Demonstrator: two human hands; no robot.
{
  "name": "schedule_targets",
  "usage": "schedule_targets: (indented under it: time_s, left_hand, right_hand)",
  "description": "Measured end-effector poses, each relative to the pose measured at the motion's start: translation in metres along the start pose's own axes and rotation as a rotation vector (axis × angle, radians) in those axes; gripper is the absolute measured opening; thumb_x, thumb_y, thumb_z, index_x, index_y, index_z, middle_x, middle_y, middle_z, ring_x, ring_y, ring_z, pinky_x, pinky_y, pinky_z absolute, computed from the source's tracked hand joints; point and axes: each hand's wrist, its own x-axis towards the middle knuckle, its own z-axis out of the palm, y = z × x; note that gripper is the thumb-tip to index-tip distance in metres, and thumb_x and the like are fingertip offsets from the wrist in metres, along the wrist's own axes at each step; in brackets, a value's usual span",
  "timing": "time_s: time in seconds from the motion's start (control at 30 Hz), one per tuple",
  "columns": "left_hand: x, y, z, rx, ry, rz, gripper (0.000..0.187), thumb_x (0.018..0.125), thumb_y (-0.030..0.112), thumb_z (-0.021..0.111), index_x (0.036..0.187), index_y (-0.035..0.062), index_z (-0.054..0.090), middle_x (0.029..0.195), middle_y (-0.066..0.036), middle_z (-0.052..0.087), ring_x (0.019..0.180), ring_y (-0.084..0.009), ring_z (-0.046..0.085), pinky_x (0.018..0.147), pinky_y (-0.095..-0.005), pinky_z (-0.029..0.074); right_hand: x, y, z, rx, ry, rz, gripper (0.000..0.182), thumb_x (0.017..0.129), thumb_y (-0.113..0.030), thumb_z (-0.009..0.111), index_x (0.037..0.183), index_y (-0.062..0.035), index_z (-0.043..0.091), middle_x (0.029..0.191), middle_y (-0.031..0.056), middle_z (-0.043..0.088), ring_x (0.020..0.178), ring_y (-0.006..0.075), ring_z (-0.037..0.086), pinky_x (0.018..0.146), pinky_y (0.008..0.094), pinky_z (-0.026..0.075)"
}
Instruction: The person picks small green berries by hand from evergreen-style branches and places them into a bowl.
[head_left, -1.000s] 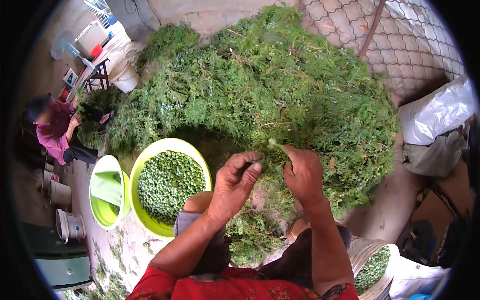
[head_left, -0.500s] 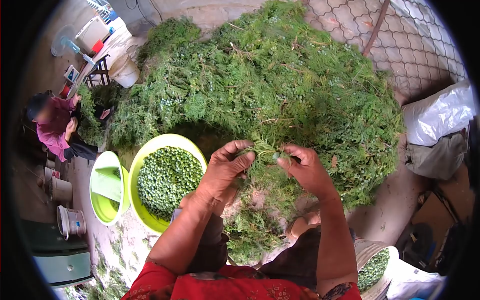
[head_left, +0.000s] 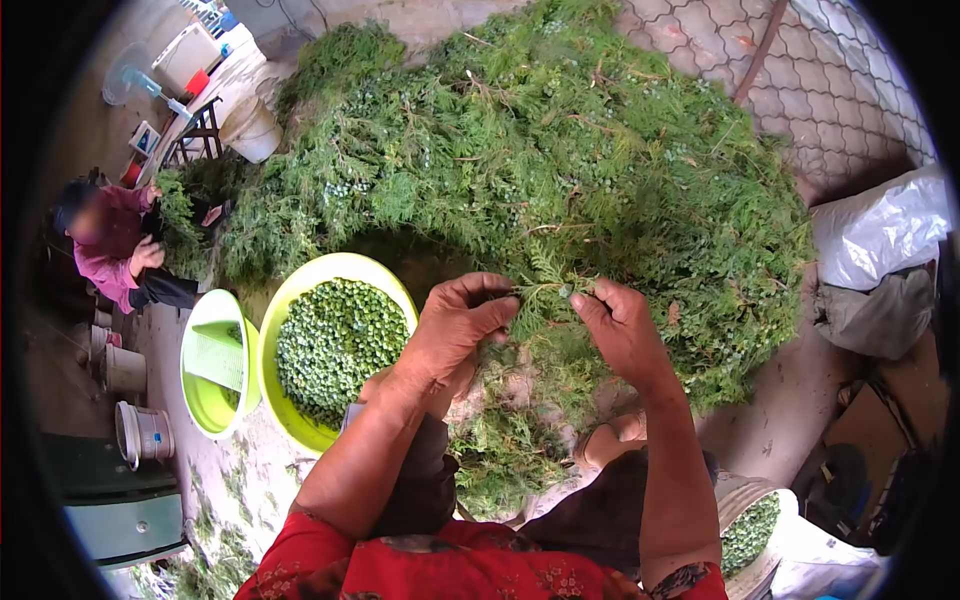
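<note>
My left hand [head_left: 462, 325] is closed, its thumb and forefinger pinching a green cypress sprig [head_left: 546, 287] in front of me. At the sprig's right side my right hand [head_left: 627, 328] is closed in a pinch, thumb and finger on a small bluish-green cone at its edge. Beneath both hands spreads a large heap of cut cypress branches [head_left: 430, 150] dotted with such cones. Left of my left arm stands a yellow-green basin [head_left: 268, 385] full of picked green cones [head_left: 340, 340].
A tilted lime basin with a ridged board [head_left: 218, 358] leans beside the full one. At far left another person [head_left: 110, 245] sits by the heap. A white bucket of cones [head_left: 745, 530] stands at lower right. Silvery sacks [head_left: 885, 225] lie at right.
My right hand has moved slightly right and up, and the sprig shows more spread out between my hands. The other person's lower hand has shifted a little. My left hand keeps its pinch.
</note>
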Motion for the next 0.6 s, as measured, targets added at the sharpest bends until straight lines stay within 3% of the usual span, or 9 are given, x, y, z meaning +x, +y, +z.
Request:
schedule_targets:
  time_s: [0.17, 0.23, 0.3, 0.37, 0.4, 0.47, 0.6]
  left_hand:
    - [0.012, -0.004, -0.012, 0.186, 0.14, 0.249, 0.01, 0.083, 0.003, 0.061, 0.093, 0.002, 0.06, 0.076, -0.001, 0.06, 0.063, -0.0069, 0.055, 0.056, -0.0209, 0.048]
    - [0.018, -0.004, -0.024, 0.504, 0.367, 0.532, 0.006, 0.084, 0.003, 0.058, 0.09, 0.0016, 0.059, 0.074, 0.0, 0.059, 0.063, -0.0063, 0.054, 0.057, -0.0214, 0.048]
    - [0.017, 0.013, -0.031, 0.495, 0.544, 0.464, 0.003, 0.086, 0.003, 0.056, 0.088, 0.0026, 0.059, 0.073, 0.0, 0.059, 0.063, -0.0061, 0.054, 0.056, -0.021, 0.046]
    - [0.019, 0.016, -0.046, 0.312, 0.306, 0.424, 0.006, 0.087, 0.007, 0.056, 0.091, 0.0038, 0.058, 0.075, -0.001, 0.058, 0.061, -0.0066, 0.053, 0.051, -0.0195, 0.044]
    - [0.018, 0.017, -0.045, 0.313, 0.307, 0.427, 0.006, 0.087, 0.007, 0.056, 0.091, 0.0038, 0.058, 0.075, -0.001, 0.058, 0.061, -0.0066, 0.053, 0.051, -0.0195, 0.044]
    - [0.012, 0.013, -0.039, 0.091, 0.193, 0.116, 0.01, 0.089, 0.013, 0.053, 0.095, 0.0066, 0.058, 0.074, -0.001, 0.057, 0.058, -0.006, 0.049, 0.045, -0.0179, 0.038]
    - [0.01, 0.02, -0.029, 0.149, 0.164, -0.035, 0.013, 0.091, 0.018, 0.051, 0.097, 0.0088, 0.058, 0.07, 0.001, 0.053, 0.054, -0.0046, 0.044, 0.044, -0.0174, 0.033]
  right_hand:
    - [0.002, -0.011, 0.015, 0.091, 0.003, -0.022, 0.027, 0.086, -0.013, 0.057, 0.069, -0.0002, 0.04, 0.058, 0.0034, 0.032, 0.057, 0.0089, 0.03, 0.048, 0.0278, 0.03]
    - [0.002, -0.024, 0.02, -0.041, -0.013, -0.043, 0.027, 0.086, -0.013, 0.057, 0.069, 0.0002, 0.041, 0.056, 0.0049, 0.034, 0.054, 0.0095, 0.03, 0.047, 0.0279, 0.029]
    - [-0.001, -0.021, 0.021, -0.006, -0.027, 0.0, 0.026, 0.086, -0.014, 0.058, 0.069, 0.0004, 0.042, 0.055, 0.0048, 0.034, 0.052, 0.0103, 0.029, 0.046, 0.0287, 0.028]
    - [-0.001, -0.013, 0.016, -0.049, 0.002, -0.014, 0.027, 0.085, -0.015, 0.058, 0.07, 0.0004, 0.043, 0.053, 0.004, 0.032, 0.051, 0.0105, 0.028, 0.045, 0.0295, 0.028]
    - [0.0, -0.008, 0.016, -0.048, 0.002, -0.018, 0.027, 0.085, -0.015, 0.058, 0.07, 0.0004, 0.043, 0.053, 0.004, 0.032, 0.051, 0.0105, 0.028, 0.045, 0.0295, 0.028]
    - [0.0, 0.002, 0.015, -0.008, 0.043, -0.064, 0.027, 0.085, -0.015, 0.059, 0.07, 0.0009, 0.043, 0.054, 0.0044, 0.033, 0.053, 0.0103, 0.028, 0.046, 0.0295, 0.028]
    - [0.0, 0.002, 0.01, 0.018, 0.04, -0.054, 0.026, 0.084, -0.014, 0.059, 0.072, 0.0017, 0.044, 0.056, 0.0051, 0.035, 0.054, 0.0097, 0.029, 0.047, 0.0288, 0.029]
